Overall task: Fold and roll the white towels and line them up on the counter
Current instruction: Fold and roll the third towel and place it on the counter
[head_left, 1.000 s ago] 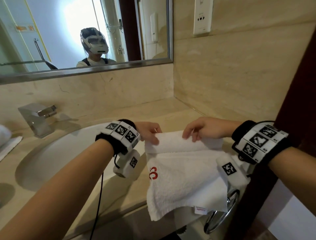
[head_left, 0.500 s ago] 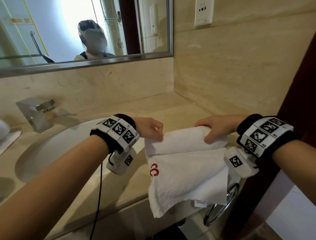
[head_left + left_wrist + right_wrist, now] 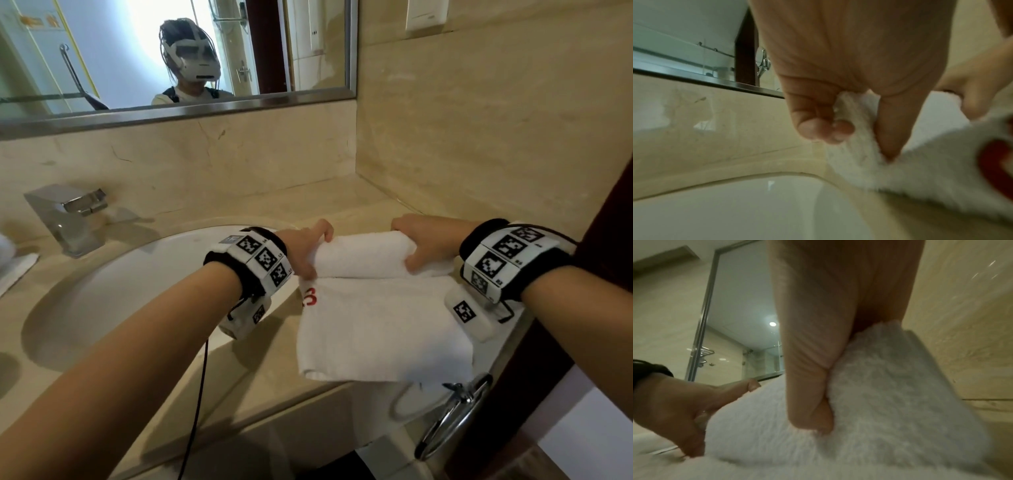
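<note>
White towel on counter, roll lying left-right, both hands' fingers curled around it.

Red towel mark half hidden.

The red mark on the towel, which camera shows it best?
The head view. There the red mark sits in full on the flat part of the white towel, just below the left hand. The left wrist view catches only a blurred part of it at the right edge. The right wrist view shows no mark.
</note>
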### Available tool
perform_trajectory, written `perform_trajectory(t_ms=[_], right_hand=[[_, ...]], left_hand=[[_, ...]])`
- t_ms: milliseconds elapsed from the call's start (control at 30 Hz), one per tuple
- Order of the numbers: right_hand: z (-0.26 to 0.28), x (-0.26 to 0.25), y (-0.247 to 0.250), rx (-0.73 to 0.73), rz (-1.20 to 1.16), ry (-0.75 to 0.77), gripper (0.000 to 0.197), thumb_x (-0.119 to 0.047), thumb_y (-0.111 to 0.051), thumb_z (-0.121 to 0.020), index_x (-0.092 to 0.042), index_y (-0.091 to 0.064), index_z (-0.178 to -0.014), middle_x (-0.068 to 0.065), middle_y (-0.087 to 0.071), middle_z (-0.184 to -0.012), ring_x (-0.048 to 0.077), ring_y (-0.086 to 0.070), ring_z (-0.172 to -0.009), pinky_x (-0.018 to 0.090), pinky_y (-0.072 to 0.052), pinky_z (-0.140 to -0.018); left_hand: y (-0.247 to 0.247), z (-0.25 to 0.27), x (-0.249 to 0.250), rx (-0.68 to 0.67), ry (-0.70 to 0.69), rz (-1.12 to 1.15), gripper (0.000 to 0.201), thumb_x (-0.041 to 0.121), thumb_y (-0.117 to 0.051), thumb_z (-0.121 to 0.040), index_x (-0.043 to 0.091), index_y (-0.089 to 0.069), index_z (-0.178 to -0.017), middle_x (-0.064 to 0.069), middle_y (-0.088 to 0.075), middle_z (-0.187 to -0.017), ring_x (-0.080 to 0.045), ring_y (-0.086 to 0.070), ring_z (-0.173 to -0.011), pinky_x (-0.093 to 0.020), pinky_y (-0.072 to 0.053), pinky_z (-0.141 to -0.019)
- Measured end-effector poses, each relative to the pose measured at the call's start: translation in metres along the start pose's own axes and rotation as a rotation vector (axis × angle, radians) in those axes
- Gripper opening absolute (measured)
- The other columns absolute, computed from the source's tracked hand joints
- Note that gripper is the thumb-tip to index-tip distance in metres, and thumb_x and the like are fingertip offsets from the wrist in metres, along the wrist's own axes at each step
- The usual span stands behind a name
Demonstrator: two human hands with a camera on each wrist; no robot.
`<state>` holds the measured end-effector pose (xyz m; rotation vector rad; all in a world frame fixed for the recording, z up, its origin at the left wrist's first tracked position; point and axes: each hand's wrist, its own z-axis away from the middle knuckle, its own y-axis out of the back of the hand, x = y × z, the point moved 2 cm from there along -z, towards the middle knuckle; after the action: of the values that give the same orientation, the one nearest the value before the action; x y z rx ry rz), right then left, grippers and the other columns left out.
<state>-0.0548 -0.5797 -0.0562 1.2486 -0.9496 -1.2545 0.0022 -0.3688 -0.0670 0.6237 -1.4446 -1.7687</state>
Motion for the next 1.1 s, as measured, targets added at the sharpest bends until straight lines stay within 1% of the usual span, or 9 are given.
perform_trajectory(t_ms=[133, 267, 400, 633, 767, 867, 967, 1033, 1100], right_hand=[[-0.017, 0.007, -0.004, 0.035, 0.111, -0.016, 0.04, -0.024, -0.068, -0.079, -0.014, -0.037, -0.104, 0.009, -0.045, -0.114, 0.02, -0.041, -0.089, 0.028, -0.033, -0.069], [-0.023, 0.01, -0.009, 0.034, 0.188, -0.01, 0.05, -0.024, -0.062, -0.083, -0.006, -0.036, -0.121, 0.012, -0.038, -0.124, 0.025, -0.039, -0.111, 0.027, -0.031, -0.079], [-0.02, 0.011, -0.013, 0.055, 0.221, 0.001, 0.048, -0.023, -0.059, -0.084, -0.005, -0.035, -0.121, 0.013, -0.037, -0.124, 0.026, -0.038, -0.113, 0.027, -0.033, -0.081], [-0.016, 0.007, -0.014, 0.076, 0.264, -0.01, 0.049, -0.023, -0.059, -0.083, -0.007, -0.035, -0.122, 0.012, -0.038, -0.125, 0.026, -0.039, -0.114, 0.033, -0.04, -0.092], [-0.012, 0.005, -0.015, 0.091, 0.301, 0.001, 0.046, -0.022, -0.058, -0.084, -0.006, -0.036, -0.121, 0.013, -0.037, -0.124, 0.026, -0.041, -0.111, 0.033, -0.042, -0.09], [-0.002, 0.001, -0.018, 0.106, 0.362, 0.039, 0.046, -0.023, -0.055, -0.089, -0.005, -0.034, -0.125, 0.013, -0.034, -0.127, 0.024, -0.044, -0.103, 0.028, -0.038, -0.074], [0.008, 0.004, -0.024, 0.155, 0.377, 0.094, 0.047, -0.023, -0.056, -0.089, -0.005, -0.034, -0.126, 0.011, -0.037, -0.127, 0.017, -0.04, -0.086, 0.031, -0.041, -0.069], [0.013, 0.009, -0.03, 0.17, 0.369, 0.112, 0.056, -0.024, -0.059, -0.088, -0.004, -0.031, -0.133, 0.012, -0.034, -0.138, 0.019, -0.046, -0.098, 0.036, -0.048, -0.083], [0.018, 0.012, -0.034, 0.141, 0.392, 0.116, 0.069, -0.029, -0.055, -0.09, -0.002, -0.02, -0.143, 0.014, -0.012, -0.154, 0.027, -0.039, -0.126, 0.038, -0.041, -0.102]], left_hand=[[0.001, -0.012, -0.003, 0.045, 0.035, -0.156, 0.072, 0.026, -0.065, -0.082, 0.027, -0.016, -0.135, -0.008, -0.044, -0.125, -0.03, -0.061, -0.091, -0.04, -0.051, -0.086], [-0.004, -0.015, -0.005, 0.047, 0.059, -0.184, 0.077, 0.034, -0.065, -0.082, 0.031, -0.012, -0.138, -0.004, -0.038, -0.131, -0.027, -0.061, -0.09, -0.04, -0.052, -0.086], [-0.007, -0.009, -0.003, 0.021, 0.075, -0.22, 0.089, 0.042, -0.067, -0.078, 0.032, -0.006, -0.142, 0.001, -0.03, -0.136, -0.025, -0.06, -0.091, -0.038, -0.052, -0.086], [-0.008, 0.007, -0.02, -0.078, -0.01, -0.033, 0.096, 0.045, -0.066, -0.08, 0.038, 0.004, -0.146, 0.006, -0.004, -0.151, -0.027, -0.046, -0.119, -0.04, -0.04, -0.102], [-0.008, 0.015, -0.012, -0.056, 0.029, -0.123, 0.107, 0.051, -0.07, -0.072, 0.041, 0.008, -0.145, 0.009, -0.003, -0.151, -0.022, -0.054, -0.101, -0.038, -0.047, -0.093], [-0.008, 0.018, -0.006, -0.032, 0.042, -0.181, 0.11, 0.051, -0.071, -0.07, 0.038, 0.009, -0.145, 0.008, -0.004, -0.151, -0.019, -0.051, -0.084, -0.035, -0.051, -0.082], [-0.008, 0.022, -0.003, 0.004, 0.017, -0.274, 0.108, 0.054, -0.069, -0.072, 0.036, 0.008, -0.146, 0.007, -0.007, -0.151, -0.02, -0.054, -0.086, -0.033, -0.051, -0.077], [-0.006, 0.026, 0.0, 0.049, -0.013, -0.343, 0.104, 0.055, -0.067, -0.073, 0.034, 0.004, -0.146, 0.006, -0.013, -0.15, -0.022, -0.058, -0.094, -0.03, -0.048, -0.073], [-0.005, 0.029, 0.003, 0.104, -0.043, -0.392, 0.099, 0.055, -0.068, -0.073, 0.032, -0.003, -0.146, 0.005, -0.023, -0.147, -0.021, -0.058, -0.099, -0.028, -0.045, -0.069]])
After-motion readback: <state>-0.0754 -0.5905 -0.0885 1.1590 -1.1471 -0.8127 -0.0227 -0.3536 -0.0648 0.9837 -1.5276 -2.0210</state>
